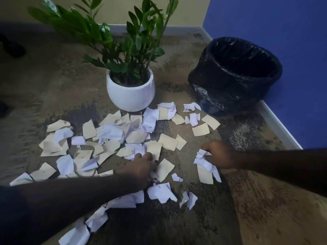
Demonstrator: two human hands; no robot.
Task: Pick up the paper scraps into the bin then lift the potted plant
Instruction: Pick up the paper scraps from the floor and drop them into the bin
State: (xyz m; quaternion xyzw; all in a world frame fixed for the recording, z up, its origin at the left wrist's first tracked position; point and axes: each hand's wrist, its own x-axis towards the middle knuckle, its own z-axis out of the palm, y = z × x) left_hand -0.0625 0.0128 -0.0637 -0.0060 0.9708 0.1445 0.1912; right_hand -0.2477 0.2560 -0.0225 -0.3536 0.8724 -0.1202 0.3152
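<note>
- We see torn paper scraps (pixel 113 138), white and beige, strewn over the mottled brown carpet (pixel 256 200) in a wide band that runs from the lower left up toward the bin.
- Our right hand (pixel 220 156) is low over the carpet at the right of the mess; its grip is closed around a small bunch of scraps (pixel 206 165), white crumpled pieces with a beige piece hanging below them.
- Our left hand (pixel 141 167) reaches in from the lower left and rests on the scraps near the middle of the pile, fingers bent down onto a beige piece; we cannot tell whether its grip has actually closed on any paper.
- The bin (pixel 237 73), lined with a black plastic bag, stands open in the corner against the blue wall (pixel 283 32), just beyond the farthest scraps.
- The potted plant (pixel 131 50) stands upright on the carpet to the left of the bin, its green leafy stems rising from a round white pot (pixel 131 92); several scraps lie right at the foot of the pot.
- A cream wall (pixel 115 9) with a pale skirting board runs behind the plant.
</note>
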